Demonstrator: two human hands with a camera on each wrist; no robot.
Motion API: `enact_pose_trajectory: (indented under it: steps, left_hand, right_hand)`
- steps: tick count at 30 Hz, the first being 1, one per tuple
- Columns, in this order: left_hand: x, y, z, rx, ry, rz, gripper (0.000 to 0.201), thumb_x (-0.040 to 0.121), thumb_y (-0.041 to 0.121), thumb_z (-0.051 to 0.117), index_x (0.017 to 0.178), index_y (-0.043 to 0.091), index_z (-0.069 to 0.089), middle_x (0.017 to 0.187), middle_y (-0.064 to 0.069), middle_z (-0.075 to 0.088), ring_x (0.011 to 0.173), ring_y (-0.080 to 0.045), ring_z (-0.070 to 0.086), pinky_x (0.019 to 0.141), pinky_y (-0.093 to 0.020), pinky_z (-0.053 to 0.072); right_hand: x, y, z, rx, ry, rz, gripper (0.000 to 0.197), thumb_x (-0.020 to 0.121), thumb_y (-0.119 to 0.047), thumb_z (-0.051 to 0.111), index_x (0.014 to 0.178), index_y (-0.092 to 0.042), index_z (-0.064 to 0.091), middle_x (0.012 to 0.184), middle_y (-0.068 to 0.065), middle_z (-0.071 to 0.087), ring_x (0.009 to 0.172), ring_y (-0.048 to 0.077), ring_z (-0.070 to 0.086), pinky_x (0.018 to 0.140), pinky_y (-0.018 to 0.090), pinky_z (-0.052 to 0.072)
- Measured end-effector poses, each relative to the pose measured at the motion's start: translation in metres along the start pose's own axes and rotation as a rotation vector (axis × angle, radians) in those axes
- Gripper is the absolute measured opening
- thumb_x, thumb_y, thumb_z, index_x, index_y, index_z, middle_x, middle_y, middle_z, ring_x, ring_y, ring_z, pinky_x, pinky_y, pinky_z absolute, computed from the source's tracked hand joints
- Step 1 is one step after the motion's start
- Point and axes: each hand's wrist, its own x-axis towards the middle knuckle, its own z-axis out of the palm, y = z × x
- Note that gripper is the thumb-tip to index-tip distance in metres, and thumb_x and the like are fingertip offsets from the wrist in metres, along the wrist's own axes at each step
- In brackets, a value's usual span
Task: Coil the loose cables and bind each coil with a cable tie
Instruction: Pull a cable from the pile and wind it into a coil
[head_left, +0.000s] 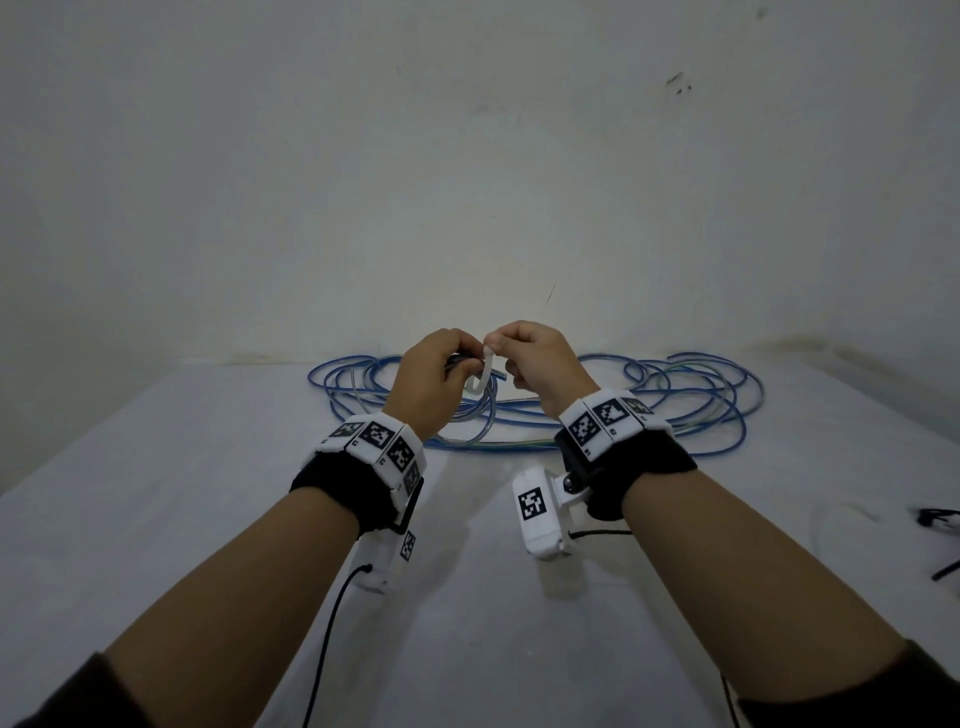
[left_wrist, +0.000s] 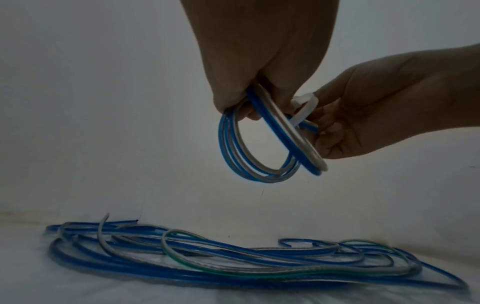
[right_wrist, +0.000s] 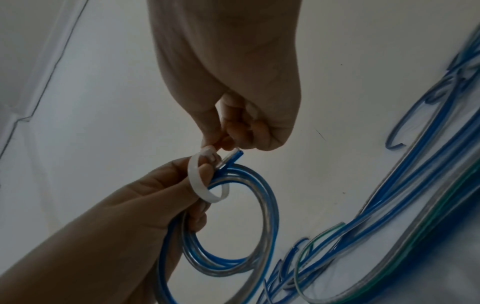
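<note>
The left hand (head_left: 434, 375) gripped a small blue-and-grey coil (left_wrist: 255, 152) above the table (head_left: 156, 519); the right hand (head_left: 540, 364) pinched the white cable tie (right_wrist: 202, 185) looped around it (loose cables (head_left: 701, 410) lay at twelve o'clock).

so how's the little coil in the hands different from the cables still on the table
The held coil is wound into a tight small ring, lifted off the table; the loose cables sprawl flat in wide, tangled loops. The coil has a white cable tie looped round it, pinched by the right hand; the loose cables have none. Both are blue and clear.
</note>
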Motion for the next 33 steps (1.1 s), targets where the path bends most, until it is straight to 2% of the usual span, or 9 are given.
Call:
enact_pose_trajectory:
  steps: [4,6,10,13,19,22,25,29,33]
  left_hand:
    - [-0.003,0.002,-0.003,0.002,-0.146,0.043,0.016,0.087,0.0,0.053,0.093,0.012,0.062,0.092,-0.004,0.063,0.087,-0.019,0.062,0.08,-0.026,0.051]
    - [-0.004,0.002,-0.004,-0.013,-0.188,0.024,0.018,0.088,0.001,0.053,0.093,0.016,0.061,0.093,-0.005,0.065,0.088,-0.019,0.063,0.081,-0.028,0.051]
    - [-0.003,-0.004,-0.005,-0.033,-0.137,-0.059,0.018,0.088,0.001,0.053,0.095,0.015,0.062,0.092,-0.002,0.063,0.086,-0.014,0.06,0.077,-0.012,0.046]
    - [-0.003,-0.007,-0.007,-0.025,-0.107,-0.072,0.015,0.089,0.002,0.052,0.097,0.01,0.062,0.092,-0.001,0.06,0.087,-0.015,0.057,0.077,-0.017,0.044]
    - [-0.002,-0.002,-0.007,0.041,-0.129,-0.053,0.01,0.091,0.006,0.052,0.091,0.008,0.062,0.08,0.002,0.061,0.068,-0.005,0.05,0.06,-0.008,0.037]
    - [-0.002,0.001,-0.007,0.066,-0.188,-0.009,0.012,0.091,0.006,0.051,0.089,0.008,0.062,0.073,0.01,0.056,0.064,0.001,0.048,0.059,-0.007,0.035]
    - [0.0,0.0,-0.008,0.068,-0.211,-0.012,0.013,0.092,0.006,0.05,0.089,0.008,0.062,0.071,0.014,0.053,0.063,0.008,0.047,0.059,-0.006,0.034]
    - [0.002,-0.005,-0.009,0.062,-0.207,-0.09,0.014,0.093,0.007,0.049,0.095,0.008,0.063,0.082,0.005,0.061,0.071,0.0,0.051,0.062,-0.004,0.036]
    - [-0.001,-0.008,-0.009,0.1,-0.221,-0.07,0.018,0.094,0.006,0.045,0.098,0.006,0.063,0.09,-0.001,0.06,0.083,-0.013,0.051,0.068,-0.007,0.036]
  right_hand:
    - [0.009,-0.001,-0.009,0.056,0.126,0.098,0.016,0.092,-0.011,0.055,0.076,-0.012,0.055,0.07,0.002,0.046,0.053,0.011,0.035,0.043,0.02,0.027]
    - [0.012,-0.001,-0.012,0.034,0.172,0.125,0.019,0.092,-0.013,0.055,0.073,-0.013,0.054,0.071,0.003,0.046,0.056,0.012,0.038,0.048,0.023,0.029]
    - [0.005,0.001,-0.006,0.141,0.025,0.193,0.018,0.093,-0.022,0.055,0.078,-0.012,0.06,0.074,0.0,0.058,0.059,0.012,0.049,0.052,0.023,0.035]
    - [0.003,0.003,-0.001,0.086,-0.059,0.155,0.015,0.091,-0.018,0.058,0.077,-0.012,0.061,0.071,0.0,0.061,0.059,0.011,0.048,0.052,0.021,0.035]
    - [0.006,-0.004,0.01,0.132,0.024,0.234,0.023,0.092,-0.004,0.047,0.07,-0.008,0.053,0.067,0.006,0.056,0.056,0.015,0.052,0.052,0.025,0.031]
    - [0.01,-0.006,0.007,0.183,0.095,0.287,0.025,0.092,-0.001,0.047,0.067,-0.003,0.053,0.062,0.008,0.048,0.052,0.014,0.043,0.049,0.025,0.03]
    - [0.01,-0.006,0.008,0.166,0.15,0.264,0.027,0.091,-0.001,0.048,0.065,-0.003,0.052,0.058,0.008,0.045,0.049,0.014,0.041,0.045,0.023,0.03]
    - [0.007,-0.002,0.012,0.25,0.07,0.248,0.023,0.091,-0.009,0.053,0.068,-0.006,0.053,0.059,0.005,0.045,0.051,0.013,0.041,0.049,0.024,0.033]
    - [0.004,0.001,0.012,0.147,-0.017,0.216,0.02,0.092,-0.01,0.055,0.072,-0.007,0.055,0.064,0.004,0.052,0.053,0.011,0.044,0.051,0.022,0.036]
